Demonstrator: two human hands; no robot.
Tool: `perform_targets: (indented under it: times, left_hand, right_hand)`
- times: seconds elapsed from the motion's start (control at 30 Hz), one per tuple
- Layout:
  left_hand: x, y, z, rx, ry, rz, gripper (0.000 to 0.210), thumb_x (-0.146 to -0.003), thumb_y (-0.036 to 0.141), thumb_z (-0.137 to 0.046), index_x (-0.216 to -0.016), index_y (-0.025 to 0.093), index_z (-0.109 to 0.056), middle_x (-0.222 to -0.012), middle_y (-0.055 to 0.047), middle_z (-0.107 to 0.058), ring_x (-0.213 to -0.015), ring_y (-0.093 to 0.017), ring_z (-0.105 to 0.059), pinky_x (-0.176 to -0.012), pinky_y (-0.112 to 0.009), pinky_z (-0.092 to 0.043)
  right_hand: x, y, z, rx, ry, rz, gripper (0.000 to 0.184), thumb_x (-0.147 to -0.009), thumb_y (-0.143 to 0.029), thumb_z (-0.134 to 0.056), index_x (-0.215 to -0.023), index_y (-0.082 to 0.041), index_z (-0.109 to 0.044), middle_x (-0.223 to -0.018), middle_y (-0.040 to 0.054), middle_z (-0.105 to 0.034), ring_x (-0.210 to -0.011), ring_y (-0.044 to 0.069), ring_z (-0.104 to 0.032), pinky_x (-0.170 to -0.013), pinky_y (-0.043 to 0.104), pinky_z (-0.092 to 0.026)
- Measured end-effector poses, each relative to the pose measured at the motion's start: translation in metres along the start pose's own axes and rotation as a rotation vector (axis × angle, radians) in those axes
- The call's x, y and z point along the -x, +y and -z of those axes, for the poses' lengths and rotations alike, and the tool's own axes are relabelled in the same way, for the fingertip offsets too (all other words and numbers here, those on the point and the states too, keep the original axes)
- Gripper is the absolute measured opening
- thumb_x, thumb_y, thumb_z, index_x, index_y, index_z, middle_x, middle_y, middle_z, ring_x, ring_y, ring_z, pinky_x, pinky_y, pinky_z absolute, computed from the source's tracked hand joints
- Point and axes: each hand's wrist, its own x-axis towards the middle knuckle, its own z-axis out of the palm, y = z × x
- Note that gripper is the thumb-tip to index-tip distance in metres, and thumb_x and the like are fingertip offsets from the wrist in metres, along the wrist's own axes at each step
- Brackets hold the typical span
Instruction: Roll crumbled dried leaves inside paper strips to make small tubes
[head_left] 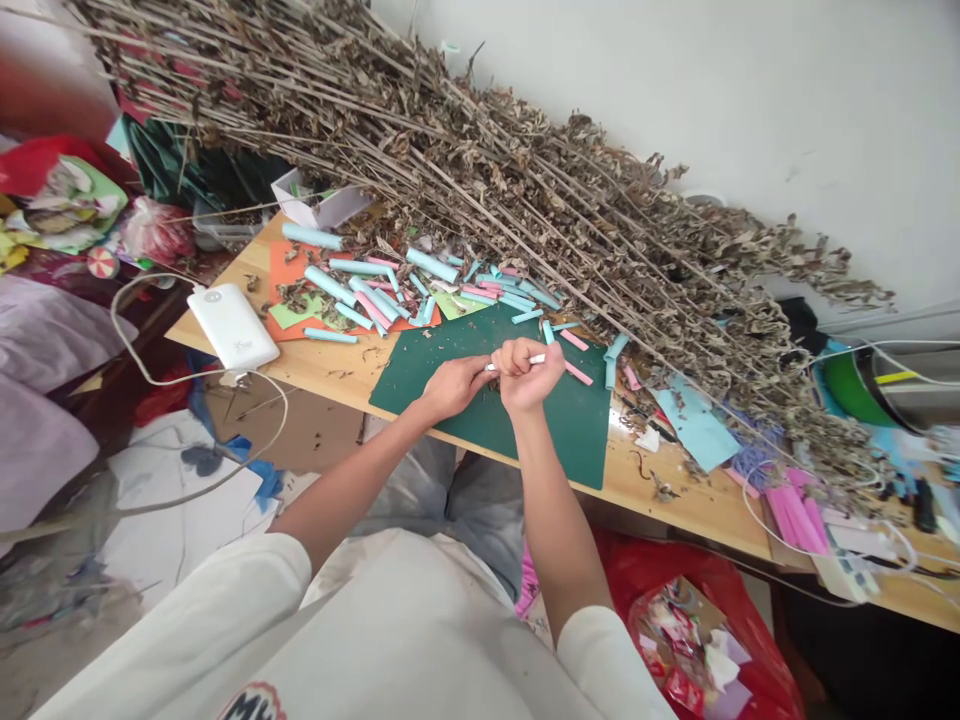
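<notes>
My right hand (531, 375) is closed in a fist around a slim white stick-like thing (537, 358), perhaps a pen or a rolled paper tube. Beside it, my left hand (454, 386) pinches the other end close to the right fist. Most of the white thing is hidden by the fingers. Both hands are above a dark green cutting mat (420, 372) on the wooden table (322, 360). Just beyond them lie many rolled paper tubes, such as a blue tube (432, 264) and a pink tube (577, 373).
A big heap of dried leafy stalks (480, 170) crosses the table's back. At left lies a white power bank (234, 326) with a cable. Blue paper (697, 422) and pink paper (796, 512) lie at right. A red bag (739, 580) of scraps stands below the edge.
</notes>
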Motion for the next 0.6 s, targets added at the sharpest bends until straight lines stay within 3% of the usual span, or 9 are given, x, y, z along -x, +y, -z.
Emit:
perform_targets:
  times: [0.13, 0.27, 0.6]
  left_hand:
    - [0.0, 0.0, 0.0, 0.0, 0.014, -0.008, 0.044, -0.1, 0.05, -0.03, -0.092, 0.019, -0.061, -0.087, -0.003, -0.067, -0.078, -0.018, -0.06, -0.066, -0.026, -0.037]
    - [0.001, 0.001, 0.0, -0.013, 0.004, -0.007, 0.045, -0.1, 0.052, -0.03, -0.088, 0.02, -0.059, -0.085, -0.003, -0.065, -0.077, -0.018, -0.06, -0.065, -0.026, -0.037]
    - [0.001, 0.001, 0.0, -0.03, -0.01, 0.005, 0.046, -0.1, 0.053, -0.03, -0.088, 0.02, -0.06, -0.085, -0.003, -0.066, -0.078, -0.019, -0.061, -0.065, -0.026, -0.038]
  right_hand:
    - [-0.004, -0.014, -0.004, -0.005, -0.028, -0.055, 0.065, -0.085, -0.073, -0.036, -0.046, -0.024, -0.02, -0.042, -0.0076, -0.014, -0.039, 0.008, -0.011, -0.043, 0.028, -0.013]
    - [-0.003, -0.03, -0.008, -0.058, -0.037, 0.057, 0.063, -0.087, -0.068, -0.039, -0.046, -0.023, -0.02, -0.043, -0.0068, -0.015, -0.039, 0.008, -0.013, -0.043, 0.028, -0.015]
    - [-0.003, -0.026, -0.013, -0.002, -0.033, 0.057, 0.061, -0.086, -0.066, -0.04, -0.046, -0.024, -0.02, -0.043, -0.0068, -0.015, -0.039, 0.008, -0.012, -0.043, 0.028, -0.013]
